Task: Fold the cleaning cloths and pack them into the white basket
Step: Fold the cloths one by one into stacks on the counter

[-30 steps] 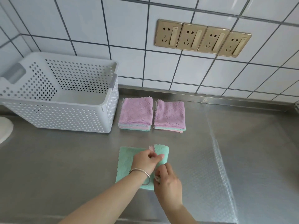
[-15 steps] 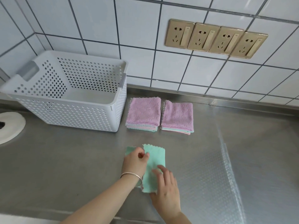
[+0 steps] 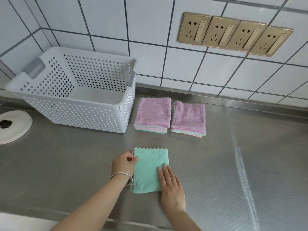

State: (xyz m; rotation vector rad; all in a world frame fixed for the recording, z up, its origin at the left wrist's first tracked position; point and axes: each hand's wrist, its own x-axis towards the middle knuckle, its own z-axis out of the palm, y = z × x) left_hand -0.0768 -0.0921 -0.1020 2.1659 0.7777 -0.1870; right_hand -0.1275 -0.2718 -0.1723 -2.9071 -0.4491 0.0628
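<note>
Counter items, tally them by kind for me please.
Stacks of folded cloths topped in purple: 2
Folded green cloth under the hands: 1
White perforated plastic basket: 1
Total: 4

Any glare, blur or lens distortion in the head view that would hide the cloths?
Head view: sharp; wide-angle bends the tile lines; soft glare streaks the steel counter at right, clear of the green cloth and both folded stacks.
</note>
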